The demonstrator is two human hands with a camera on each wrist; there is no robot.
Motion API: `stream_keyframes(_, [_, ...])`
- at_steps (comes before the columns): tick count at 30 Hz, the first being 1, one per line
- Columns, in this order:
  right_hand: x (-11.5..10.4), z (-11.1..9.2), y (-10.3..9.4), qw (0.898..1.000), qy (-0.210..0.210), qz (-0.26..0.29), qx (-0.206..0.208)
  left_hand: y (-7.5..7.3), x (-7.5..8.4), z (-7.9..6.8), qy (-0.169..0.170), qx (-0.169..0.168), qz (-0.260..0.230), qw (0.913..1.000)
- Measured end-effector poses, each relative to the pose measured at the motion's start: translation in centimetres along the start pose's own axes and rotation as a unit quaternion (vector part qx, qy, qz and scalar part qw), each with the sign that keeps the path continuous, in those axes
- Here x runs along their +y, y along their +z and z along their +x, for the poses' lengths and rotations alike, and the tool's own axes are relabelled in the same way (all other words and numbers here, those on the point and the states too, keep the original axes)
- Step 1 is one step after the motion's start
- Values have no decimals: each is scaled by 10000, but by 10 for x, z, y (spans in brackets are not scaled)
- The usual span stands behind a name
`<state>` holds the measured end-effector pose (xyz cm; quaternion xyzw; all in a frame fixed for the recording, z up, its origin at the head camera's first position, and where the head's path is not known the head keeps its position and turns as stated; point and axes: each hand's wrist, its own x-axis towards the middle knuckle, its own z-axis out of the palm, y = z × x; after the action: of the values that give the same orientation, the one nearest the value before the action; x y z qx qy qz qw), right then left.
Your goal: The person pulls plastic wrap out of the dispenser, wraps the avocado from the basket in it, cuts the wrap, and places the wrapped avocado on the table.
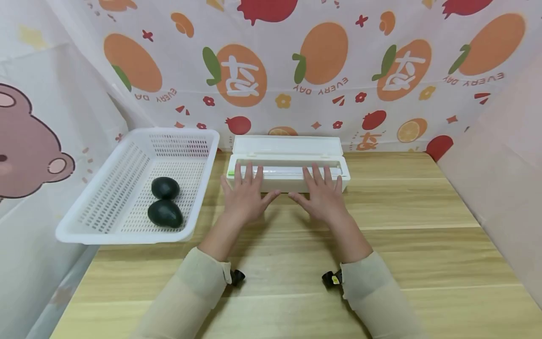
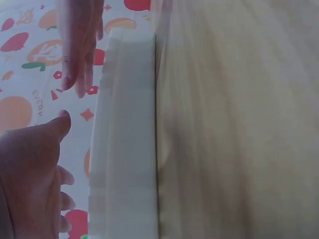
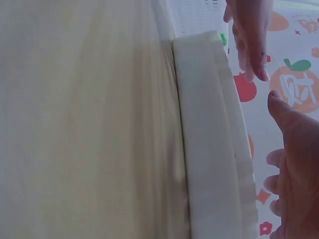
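A long white box (image 1: pixel 288 184) stands at the back of the table with its lid (image 1: pixel 288 145) raised. Inside it lies a roll of clear film (image 1: pixel 281 171), and a small green piece (image 1: pixel 231 173) shows at its left end. Over the left part of the box's front my left hand (image 1: pixel 245 200) is spread, fingers straight and thumb pointing inward. My right hand (image 1: pixel 323 200) mirrors it over the right part, its fingers also spread. Both wrist views show the left hand (image 2: pixel 35 174) and right hand (image 3: pixel 301 169) above the box front, gripping nothing.
To the left, a white perforated basket (image 1: pixel 199 188) holds two dark green avocado-like fruits (image 1: pixel 165 213). The wooden table (image 1: pixel 423 263) runs back to a fruit-print curtain (image 1: pixel 279 61). A pale curtain with a bear print (image 1: pixel 29 146) hangs along the left side.
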<state>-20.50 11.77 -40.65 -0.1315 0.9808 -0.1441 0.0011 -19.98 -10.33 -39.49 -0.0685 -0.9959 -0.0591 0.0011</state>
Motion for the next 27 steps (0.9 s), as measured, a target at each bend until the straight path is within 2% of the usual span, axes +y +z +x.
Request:
stream_keyframes(4, [2, 5, -8, 9998, -11, -209, -27, -12, 3, 4, 53, 23, 149, 9999])
stream_keyframes(10, [6, 17, -24, 9986, 78, -510, -121, -41, 15, 16, 181, 60, 70, 9998])
stream_keyframes(15, [8, 30, -42, 9991, 59, -410, -82, -58, 18, 32, 271, 57, 248, 9993])
stream_keyframes(20, [13, 44, -56, 9995, -23, -168, -276, -61, 8, 51, 450, -2, 337, 9984])
stream_keyframes(27, [25, 65, -61, 9975, -230, -66, -659, -63, -7, 68, 629, -227, 411, 9969])
